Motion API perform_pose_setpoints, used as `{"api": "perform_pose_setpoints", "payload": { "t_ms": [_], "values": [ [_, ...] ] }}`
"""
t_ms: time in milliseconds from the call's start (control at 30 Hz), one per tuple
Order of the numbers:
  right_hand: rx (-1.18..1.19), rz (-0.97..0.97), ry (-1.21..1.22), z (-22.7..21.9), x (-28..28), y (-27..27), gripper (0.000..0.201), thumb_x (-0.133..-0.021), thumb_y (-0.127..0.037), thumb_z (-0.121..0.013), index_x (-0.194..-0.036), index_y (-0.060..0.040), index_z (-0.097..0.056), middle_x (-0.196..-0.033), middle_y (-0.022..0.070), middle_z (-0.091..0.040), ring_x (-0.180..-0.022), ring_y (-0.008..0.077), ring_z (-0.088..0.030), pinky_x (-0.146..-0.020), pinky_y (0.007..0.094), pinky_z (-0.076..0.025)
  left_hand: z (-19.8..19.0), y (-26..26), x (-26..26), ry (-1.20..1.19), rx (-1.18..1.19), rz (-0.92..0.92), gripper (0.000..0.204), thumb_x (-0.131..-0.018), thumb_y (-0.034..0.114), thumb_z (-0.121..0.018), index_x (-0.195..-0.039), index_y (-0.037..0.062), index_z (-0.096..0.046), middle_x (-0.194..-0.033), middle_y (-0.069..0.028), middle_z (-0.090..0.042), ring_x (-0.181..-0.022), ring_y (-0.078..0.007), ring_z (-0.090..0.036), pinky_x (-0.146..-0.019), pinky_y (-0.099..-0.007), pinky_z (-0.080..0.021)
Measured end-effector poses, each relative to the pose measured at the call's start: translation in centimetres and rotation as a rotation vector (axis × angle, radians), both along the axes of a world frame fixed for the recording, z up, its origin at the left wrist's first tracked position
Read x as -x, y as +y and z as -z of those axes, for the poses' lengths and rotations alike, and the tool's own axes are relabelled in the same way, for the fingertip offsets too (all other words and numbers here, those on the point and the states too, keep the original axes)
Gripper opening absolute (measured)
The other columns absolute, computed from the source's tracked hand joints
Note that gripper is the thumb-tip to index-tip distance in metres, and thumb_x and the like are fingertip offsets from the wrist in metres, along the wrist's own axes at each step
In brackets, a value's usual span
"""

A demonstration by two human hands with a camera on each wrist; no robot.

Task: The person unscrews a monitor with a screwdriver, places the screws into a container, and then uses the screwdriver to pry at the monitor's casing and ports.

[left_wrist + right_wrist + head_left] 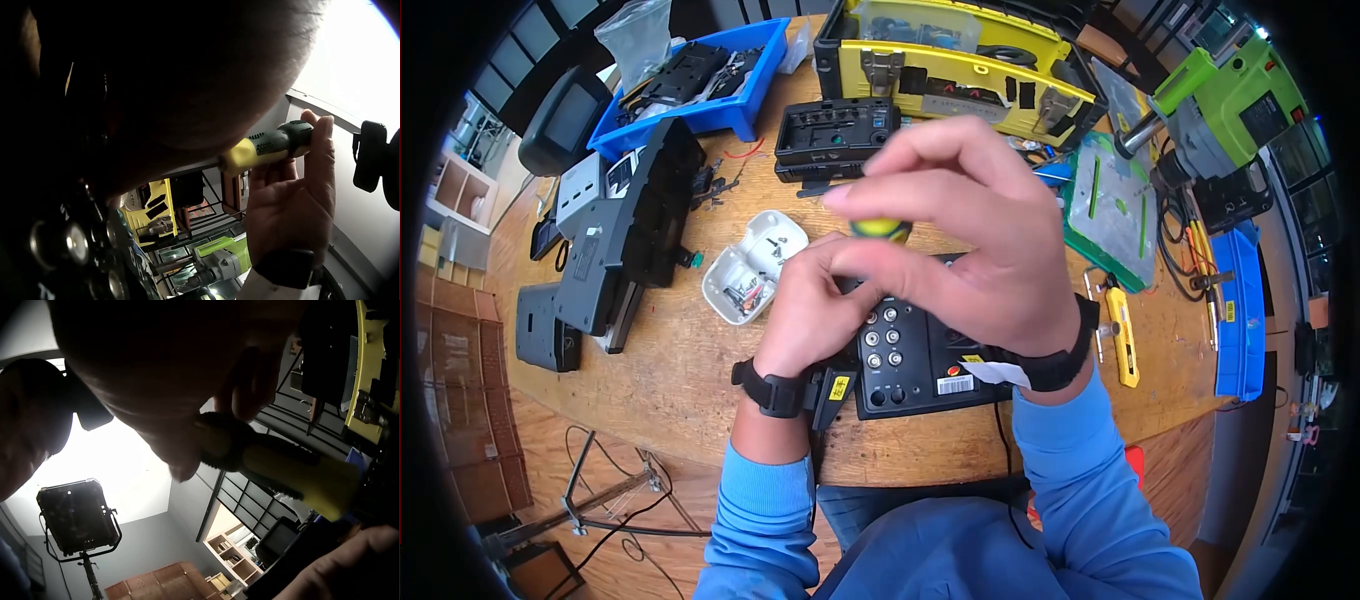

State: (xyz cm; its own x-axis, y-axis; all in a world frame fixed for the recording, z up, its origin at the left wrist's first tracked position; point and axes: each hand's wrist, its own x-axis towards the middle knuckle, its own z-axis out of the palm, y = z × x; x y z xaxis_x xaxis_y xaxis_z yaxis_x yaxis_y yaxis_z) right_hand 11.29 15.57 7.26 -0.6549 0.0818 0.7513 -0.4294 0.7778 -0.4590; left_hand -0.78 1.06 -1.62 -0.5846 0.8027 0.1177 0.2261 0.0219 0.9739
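Observation:
A screwdriver point(270, 147) with a yellow and dark green handle stands over a black device panel point(912, 385) that carries rows of round metal connectors. With thumb and fingertips my right hand point(990, 240) pinches the handle's top end; the grip shows from the side in the right wrist view, too. My left hand point(805, 305) is low at the panel's left edge, fingers bent in toward the screwdriver's shaft. Its fingertips and the shaft's tip are hidden under my right hand, so I cannot tell what the left fingers hold.
Left of my hands is an open white case point(745, 262) with small screws. Black device housings point(622, 240) stand farther left. A blue bin point(700, 115), a black unit point(835, 140) and a yellow toolbox point(960, 90) line the back. On the right are a green drill point(1230, 105) and a yellow cutter point(1122, 335).

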Motion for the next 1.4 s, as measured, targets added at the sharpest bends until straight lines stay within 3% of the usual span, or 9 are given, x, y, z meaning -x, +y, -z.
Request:
{"api": "perform_pose_setpoints", "payload": {
  "t_ms": [33, 267, 367, 433, 533, 633, 767, 1033, 1400],
  "values": [
    [0.057, 0.043, -0.067, -0.2, -0.4, -0.1, 0.028, -0.091, -0.002, -0.074, -0.118, -0.0064, -0.081, -0.121, 0.0169, -0.075, -0.102, 0.027, -0.074, -0.091, 0.0366, -0.059, 0.1, -0.2, 0.3, 0.034, 0.168, 0.037, 0.023, -0.086, 0.007, -0.086, -0.107, 0.0011, -0.079, -0.095, -0.0064, -0.069, -0.082, -0.0148, -0.062, -0.075, -0.0289, -0.05],
    [-0.024, 0.104, -0.03, -0.2, -0.6, 0.8, 0.027, -0.092, -0.003, -0.072, -0.118, -0.0024, -0.078, -0.125, 0.0161, -0.075, -0.109, 0.0271, -0.075, -0.094, 0.0364, -0.058, 0.4, 0.0, 0.3, 0.064, 0.094, 0.058, 0.022, -0.085, 0.007, -0.086, -0.106, 0.0013, -0.078, -0.095, -0.0059, -0.069, -0.085, -0.0142, -0.063, -0.077, -0.0283, -0.05],
    [0.16, 0.083, -0.051, 0.2, 0.1, 0.0, 0.026, -0.093, -0.004, -0.073, -0.118, -0.0016, -0.077, -0.124, 0.0161, -0.076, -0.111, 0.0279, -0.075, -0.096, 0.0368, -0.058, 0.8, 0.0, 0.4, -0.041, 0.104, 0.051, 0.022, -0.085, 0.006, -0.086, -0.106, 0.0011, -0.078, -0.096, -0.0064, -0.07, -0.088, -0.015, -0.065, -0.08, -0.0289, -0.051],
    [-0.036, 0.032, 0.064, 0.4, 0.7, 0.5, 0.027, -0.092, -0.006, -0.075, -0.119, -0.0026, -0.077, -0.121, 0.0154, -0.077, -0.109, 0.0273, -0.075, -0.093, 0.0361, -0.059, 1.0, 0.0, 0.4, -0.057, 0.077, 0.057, 0.022, -0.086, 0.005, -0.085, -0.106, 0.0006, -0.078, -0.097, -0.0068, -0.07, -0.09, -0.016, -0.066, -0.081, -0.0295, -0.051],
    [-0.055, 0.057, -0.014, -0.3, -0.2, 0.4, 0.029, -0.092, -0.005, -0.075, -0.121, -0.0029, -0.077, -0.119, 0.0151, -0.078, -0.106, 0.0269, -0.075, -0.09, 0.0357, -0.06, 0.3, -0.2, 0.7, 0.13, 0.186, 0.078, 0.021, -0.086, 0.004, -0.084, -0.105, -0.0008, -0.076, -0.097, -0.0069, -0.07, -0.09, -0.0164, -0.066, -0.081, -0.0298, -0.052],
    [-0.031, 0.083, 0.009, 0.2, 0.0, 0.7, 0.03, -0.089, -0.004, -0.077, -0.119, -0.004, -0.078, -0.115, 0.0145, -0.077, -0.102, 0.0253, -0.075, -0.086, 0.0347, -0.06, 0.1, 0.0, 0.3, -0.044, 0.064, 0.094, 0.02, -0.085, 0.003, -0.083, -0.102, -0.002, -0.074, -0.095, -0.0071, -0.069, -0.089, -0.0163, -0.066, -0.081, -0.0306, -0.052],
    [0.004, 0.053, 0.029, 0.1, 0.2, 0.2, 0.029, -0.086, -0.005, -0.081, -0.114, -0.0049, -0.08, -0.109, 0.0135, -0.077, -0.099, 0.0235, -0.074, -0.085, 0.0335, -0.06, -0.2, -0.1, 0.3, 0.0, 0.166, 0.056, 0.021, -0.086, 0.003, -0.083, -0.104, -0.0022, -0.074, -0.097, -0.0077, -0.07, -0.093, -0.0162, -0.067, -0.084, -0.0311, -0.053],
    [0.003, 0.062, -0.084, -0.4, -0.7, 0.2, 0.032, -0.092, 0.0, -0.068, -0.122, -0.005, -0.079, -0.122, 0.0165, -0.076, -0.108, 0.0285, -0.074, -0.091, 0.0374, -0.059, 0.0, -0.1, 0.2, -0.047, 0.097, 0.073, 0.024, -0.086, 0.009, -0.085, -0.104, -0.0018, -0.073, -0.095, -0.0067, -0.069, -0.085, -0.0141, -0.063, -0.079, -0.0302, -0.052],
    [-0.021, -0.021, -0.013, 0.0, -0.1, 0.1, 0.033, -0.093, 0.0, -0.068, -0.125, -0.0044, -0.078, -0.123, 0.0175, -0.076, -0.108, 0.0312, -0.074, -0.091, 0.0377, -0.059, -0.2, -0.2, 0.3, 0.116, 0.133, 0.05, 0.022, -0.086, 0.008, -0.084, -0.104, -0.0001, -0.075, -0.096, -0.0063, -0.069, -0.084, -0.0141, -0.063, -0.078, -0.0299, -0.052]
  ]
}}
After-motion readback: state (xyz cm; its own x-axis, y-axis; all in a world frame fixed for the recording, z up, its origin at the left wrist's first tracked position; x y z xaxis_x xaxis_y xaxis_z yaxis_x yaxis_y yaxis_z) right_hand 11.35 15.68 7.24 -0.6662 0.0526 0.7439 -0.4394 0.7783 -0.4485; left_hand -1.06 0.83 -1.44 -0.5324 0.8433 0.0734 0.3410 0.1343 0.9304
